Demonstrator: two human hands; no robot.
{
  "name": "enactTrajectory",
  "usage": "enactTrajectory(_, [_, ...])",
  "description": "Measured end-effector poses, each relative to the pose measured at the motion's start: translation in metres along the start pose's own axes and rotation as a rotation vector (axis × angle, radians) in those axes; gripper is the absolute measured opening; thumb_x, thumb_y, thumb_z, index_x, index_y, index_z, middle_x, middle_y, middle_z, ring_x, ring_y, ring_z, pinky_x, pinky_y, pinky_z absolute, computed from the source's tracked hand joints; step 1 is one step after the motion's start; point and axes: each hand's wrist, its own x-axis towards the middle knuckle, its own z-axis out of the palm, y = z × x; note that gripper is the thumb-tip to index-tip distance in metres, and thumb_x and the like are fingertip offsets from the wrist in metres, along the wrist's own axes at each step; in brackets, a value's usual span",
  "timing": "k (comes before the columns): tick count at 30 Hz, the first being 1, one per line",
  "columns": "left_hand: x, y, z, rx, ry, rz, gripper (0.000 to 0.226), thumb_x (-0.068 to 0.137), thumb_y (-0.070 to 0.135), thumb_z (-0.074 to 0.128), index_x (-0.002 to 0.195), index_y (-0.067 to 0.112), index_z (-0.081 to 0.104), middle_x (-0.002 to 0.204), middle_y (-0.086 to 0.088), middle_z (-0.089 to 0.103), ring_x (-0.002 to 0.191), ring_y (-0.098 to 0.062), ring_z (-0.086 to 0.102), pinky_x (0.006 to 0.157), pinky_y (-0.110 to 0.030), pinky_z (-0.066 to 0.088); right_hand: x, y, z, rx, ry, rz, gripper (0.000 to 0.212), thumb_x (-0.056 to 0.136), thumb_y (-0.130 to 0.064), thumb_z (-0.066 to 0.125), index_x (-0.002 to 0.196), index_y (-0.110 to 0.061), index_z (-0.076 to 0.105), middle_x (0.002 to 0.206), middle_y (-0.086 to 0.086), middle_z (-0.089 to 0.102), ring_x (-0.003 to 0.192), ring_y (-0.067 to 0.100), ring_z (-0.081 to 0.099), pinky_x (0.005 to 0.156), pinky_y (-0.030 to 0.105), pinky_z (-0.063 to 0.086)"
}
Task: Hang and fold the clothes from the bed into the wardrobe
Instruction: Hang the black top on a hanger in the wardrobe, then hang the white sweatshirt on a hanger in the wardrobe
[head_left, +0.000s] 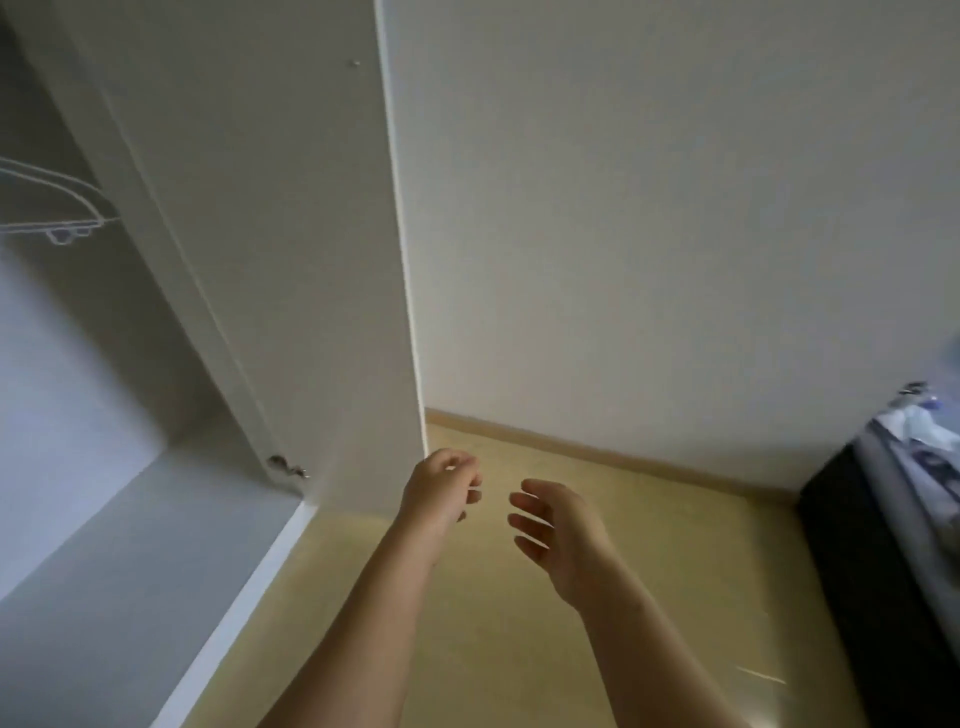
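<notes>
Evidently between garments: left hand (441, 488) loosely curled, right hand (561, 535) spread, both empty. Next likely means turning to 3 o'clock for clothes (930, 447) on the bed (852, 530).

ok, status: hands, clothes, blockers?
Left hand, right hand empty, mid-air. Pale patterned clothes on dark-framed bed, far right. White wardrobe door open, white plastic hangers bare inside. Nothing blocking.

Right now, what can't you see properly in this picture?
Head view:
- Clothes on the bed: blurred and cut off by the right edge.
- Hanger: mostly cut off by the left edge.
- Wardrobe: its top and rail lie beyond the top edge.
</notes>
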Motion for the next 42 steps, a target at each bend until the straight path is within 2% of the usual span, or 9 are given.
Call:
enactTrajectory(8, [-0.067, 0.035, 0.232, 0.070, -0.387, 0.090, 0.016, 0.093, 0.019, 0.050, 0.079, 0.019, 0.056, 0.075, 0.002, 0.058, 0.065, -0.011, 0.055, 0.058, -0.023, 0.039, -0.048, -0.036, -0.232, 0.211, 0.352, -0.096, 0.008, 0.092, -0.014, 0.051, 0.088, -0.013, 0.059, 0.079, 0.004, 0.063, 0.068, 0.018, 0.057, 0.062, 0.029, 0.042])
enactTrajectory(14, [-0.121, 0.035, 0.342, 0.187, -0.601, 0.112, 0.018, 0.094, 0.018, 0.048, 0.078, 0.020, 0.055, 0.074, 0.003, 0.057, 0.063, -0.009, 0.053, 0.055, -0.022, 0.037, -0.094, -0.035, -0.347, 0.385, 0.540, -0.124, 0.008, 0.091, -0.016, 0.053, 0.086, -0.014, 0.060, 0.078, 0.003, 0.066, 0.069, 0.018, 0.060, 0.059, 0.028, 0.043])
enactTrajectory(18, [-0.153, 0.038, 0.417, 0.269, -0.723, 0.132, 0.020, 0.094, 0.017, 0.048, 0.075, 0.021, 0.053, 0.072, 0.004, 0.055, 0.059, -0.008, 0.051, 0.053, -0.021, 0.034, -0.125, -0.028, -0.416, 0.531, 0.669, -0.144, 0.008, 0.091, -0.015, 0.053, 0.085, -0.013, 0.058, 0.080, 0.006, 0.064, 0.057, 0.015, 0.053, 0.046, 0.024, 0.038])
enactTrajectory(24, [-0.197, 0.032, 0.544, 0.387, -0.918, 0.136, 0.018, 0.094, 0.019, 0.049, 0.077, 0.020, 0.056, 0.074, 0.002, 0.058, 0.062, -0.010, 0.054, 0.054, -0.022, 0.037, -0.153, -0.031, -0.525, 0.666, 0.793, -0.160, 0.008, 0.092, -0.016, 0.052, 0.093, -0.012, 0.059, 0.079, 0.004, 0.064, 0.067, 0.019, 0.054, 0.061, 0.027, 0.041])
enactTrajectory(27, [-0.211, 0.036, 0.621, 0.419, -0.979, 0.154, 0.016, 0.095, 0.021, 0.048, 0.081, 0.019, 0.056, 0.075, 0.001, 0.058, 0.064, -0.010, 0.053, 0.054, -0.022, 0.038, -0.157, -0.041, -0.591, 0.694, 0.867, -0.158, 0.009, 0.092, -0.017, 0.053, 0.094, -0.011, 0.060, 0.082, 0.003, 0.065, 0.075, 0.019, 0.059, 0.063, 0.029, 0.045])
enactTrajectory(33, [-0.243, 0.052, 0.767, 0.488, -1.050, 0.106, 0.015, 0.096, 0.019, 0.045, 0.085, 0.015, 0.055, 0.076, -0.002, 0.054, 0.064, -0.013, 0.050, 0.056, -0.023, 0.038, -0.159, -0.072, -0.718, 0.723, 0.947, -0.098, 0.008, 0.093, -0.014, 0.051, 0.095, -0.010, 0.058, 0.079, 0.005, 0.062, 0.065, 0.018, 0.054, 0.056, 0.026, 0.039])
enactTrajectory(38, [-0.269, 0.051, 0.855, 0.566, -1.078, 0.113, 0.015, 0.095, 0.019, 0.046, 0.084, 0.016, 0.054, 0.075, -0.001, 0.054, 0.064, -0.013, 0.049, 0.056, -0.024, 0.037, -0.163, -0.088, -0.804, 0.803, 0.953, -0.114, 0.006, 0.092, -0.011, 0.051, 0.094, -0.006, 0.055, 0.076, 0.007, 0.060, 0.058, 0.019, 0.049, 0.054, 0.026, 0.035])
enactTrajectory(42, [-0.282, 0.037, 0.911, 0.609, -1.030, 0.055, 0.015, 0.095, 0.019, 0.047, 0.083, 0.016, 0.055, 0.074, -0.001, 0.056, 0.062, -0.013, 0.050, 0.055, -0.023, 0.038, -0.161, -0.090, -0.863, 0.814, 0.927, -0.027, 0.007, 0.093, -0.013, 0.050, 0.093, -0.009, 0.056, 0.082, 0.006, 0.061, 0.066, 0.019, 0.054, 0.058, 0.028, 0.040])
